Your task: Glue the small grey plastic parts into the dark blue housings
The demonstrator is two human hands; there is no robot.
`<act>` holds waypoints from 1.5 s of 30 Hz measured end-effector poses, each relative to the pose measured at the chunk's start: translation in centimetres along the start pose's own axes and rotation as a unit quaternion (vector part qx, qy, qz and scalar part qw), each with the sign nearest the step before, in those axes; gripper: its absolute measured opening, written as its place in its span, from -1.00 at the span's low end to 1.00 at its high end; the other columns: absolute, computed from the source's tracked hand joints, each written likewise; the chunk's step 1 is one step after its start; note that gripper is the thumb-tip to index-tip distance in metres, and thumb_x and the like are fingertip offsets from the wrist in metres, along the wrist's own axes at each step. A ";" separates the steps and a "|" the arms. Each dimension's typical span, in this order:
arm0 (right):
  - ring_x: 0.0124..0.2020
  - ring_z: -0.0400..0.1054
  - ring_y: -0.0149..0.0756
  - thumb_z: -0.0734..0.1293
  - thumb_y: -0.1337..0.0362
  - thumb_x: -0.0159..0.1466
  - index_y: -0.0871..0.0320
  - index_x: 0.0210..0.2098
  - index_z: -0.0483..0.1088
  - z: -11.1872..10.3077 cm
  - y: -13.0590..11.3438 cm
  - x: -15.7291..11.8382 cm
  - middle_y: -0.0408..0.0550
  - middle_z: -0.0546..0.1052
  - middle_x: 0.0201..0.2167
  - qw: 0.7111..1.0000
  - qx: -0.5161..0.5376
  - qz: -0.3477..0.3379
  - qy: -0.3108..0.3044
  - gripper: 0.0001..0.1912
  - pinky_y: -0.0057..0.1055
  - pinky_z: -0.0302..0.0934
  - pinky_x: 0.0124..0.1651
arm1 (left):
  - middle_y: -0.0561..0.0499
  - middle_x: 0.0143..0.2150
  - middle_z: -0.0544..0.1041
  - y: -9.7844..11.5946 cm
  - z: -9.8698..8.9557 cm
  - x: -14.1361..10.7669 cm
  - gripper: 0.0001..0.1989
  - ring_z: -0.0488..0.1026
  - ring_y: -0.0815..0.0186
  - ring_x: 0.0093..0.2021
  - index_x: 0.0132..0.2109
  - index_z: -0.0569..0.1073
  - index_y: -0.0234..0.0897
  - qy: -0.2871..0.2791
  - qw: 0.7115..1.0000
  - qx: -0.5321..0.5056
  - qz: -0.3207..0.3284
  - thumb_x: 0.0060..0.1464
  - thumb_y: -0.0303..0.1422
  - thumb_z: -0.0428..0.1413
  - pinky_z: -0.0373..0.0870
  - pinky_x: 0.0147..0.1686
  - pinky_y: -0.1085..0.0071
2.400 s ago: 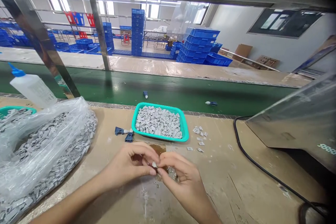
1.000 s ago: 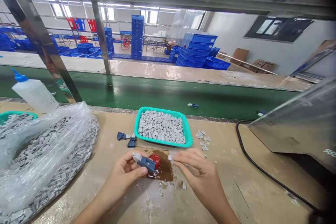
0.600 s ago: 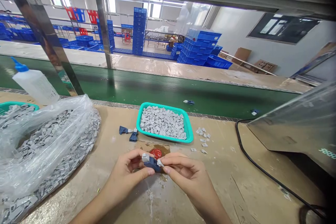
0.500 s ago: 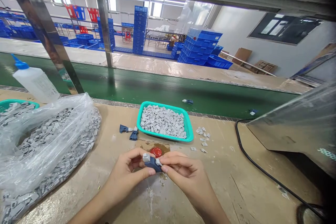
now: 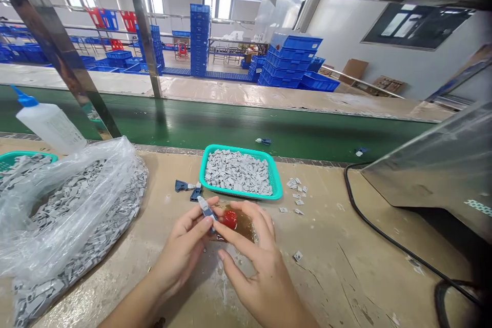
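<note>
My left hand (image 5: 188,243) pinches a small dark blue plastic part with a light grey end piece (image 5: 206,208), its grey end pointing up and away. My right hand (image 5: 253,251) has its fingers spread, the index fingertip against or very near the lower end of that part. Under the fingers a red round thing (image 5: 230,219) sits on a wet brown patch. Beyond the hands stands a turquoise basket (image 5: 279,190) of small grey plastic pieces (image 5: 238,171). Two similar blue-and-grey parts (image 5: 183,186) lie left of it.
A clear plastic bag (image 5: 111,174) of grey pieces fills the left side, with a white bottle (image 5: 52,125) behind it. Loose grey pieces (image 5: 298,196) lie right of the basket. A green conveyor belt (image 5: 215,125) crosses behind; a black cable (image 5: 378,243) runs along the right.
My right thumb and fingers have opened away from the part, which my left hand has tilted upright. A loose grey piece now lies right of my right hand. Parts on the belt have shifted left.
</note>
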State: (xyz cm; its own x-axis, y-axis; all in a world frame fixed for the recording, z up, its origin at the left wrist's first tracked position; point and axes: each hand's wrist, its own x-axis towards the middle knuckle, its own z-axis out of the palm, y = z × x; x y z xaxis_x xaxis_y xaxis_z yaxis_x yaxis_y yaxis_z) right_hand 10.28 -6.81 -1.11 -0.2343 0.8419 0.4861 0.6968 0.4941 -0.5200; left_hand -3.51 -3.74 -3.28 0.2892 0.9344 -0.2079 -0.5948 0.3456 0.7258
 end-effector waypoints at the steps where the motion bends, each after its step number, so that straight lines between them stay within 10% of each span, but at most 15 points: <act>1: 0.09 0.02 -0.11 0.21 0.42 0.14 -0.01 -0.05 0.31 -0.2 0.1 0.0 -0.01 0.17 0.03 1.000 0.005 -0.002 0.024 -0.61 -0.07 0.12 0.05 | -0.07 -0.17 0.45 0.1 0.1 0.0 -0.61 0.39 0.35 -0.19 0.02 0.34 -0.28 -0.003 1.000 -0.019 -0.011 0.00 -0.40 0.08 0.30 -0.13 0.41; 8: 0.00 0.16 -0.18 0.23 0.30 0.18 0.00 -0.08 0.28 -2.2 3.4 -0.8 -0.02 0.29 -0.07 0.977 0.105 0.124 0.139 -0.71 -0.13 0.07 0.06 | -0.03 -0.29 0.46 0.0 -0.4 0.3 -0.71 0.43 0.35 -0.28 -0.07 0.36 -0.33 -0.010 0.999 -0.033 0.023 0.02 -0.40 0.05 0.30 -0.16 0.40; 31: -0.16 0.31 -0.22 0.23 0.18 0.15 0.07 -0.32 0.40 -2.5 7.8 -1.6 -0.06 0.44 -0.24 0.979 0.038 0.172 0.104 -0.82 -0.27 0.21 -0.08 | -0.07 -0.05 0.46 0.8 0.5 -0.3 -0.80 0.40 0.28 -0.06 -0.35 0.25 -0.27 0.001 0.999 0.002 -0.034 -0.11 -0.51 0.15 0.19 -0.01 0.36; 38: -0.19 0.34 -0.22 0.14 0.30 0.18 0.12 -0.27 0.40 -2.8 11.6 3.7 -0.04 0.46 -0.23 0.992 -0.084 0.093 0.025 -0.77 -0.33 0.25 -0.17 | -0.13 -0.04 0.45 0.8 0.6 0.2 -0.80 0.38 0.24 -0.03 -0.33 0.25 -0.28 0.006 0.999 -0.012 -0.041 -0.11 -0.51 0.14 0.19 0.00 0.32; 45: -0.25 0.34 -0.08 0.16 0.62 -0.01 0.29 -0.30 0.41 -0.9 15.4 9.8 0.15 0.46 -0.34 0.945 -0.250 0.075 -0.197 -0.66 -0.27 0.22 -0.25 | -0.12 -0.13 0.51 2.8 0.2 2.2 -0.81 0.41 0.27 -0.08 -0.27 0.20 -0.25 0.049 0.996 0.075 0.012 -0.06 -0.44 0.07 0.22 -0.01 0.29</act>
State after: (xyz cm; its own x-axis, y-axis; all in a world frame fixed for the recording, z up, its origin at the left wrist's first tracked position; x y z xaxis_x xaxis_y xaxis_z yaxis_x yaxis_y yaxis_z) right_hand 19.32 8.83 -3.71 -0.2722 0.9587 0.0819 0.9527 0.2805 -0.1168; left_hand -4.36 -0.77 -1.56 0.1970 0.9489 -0.2467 -0.4802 0.3128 0.8195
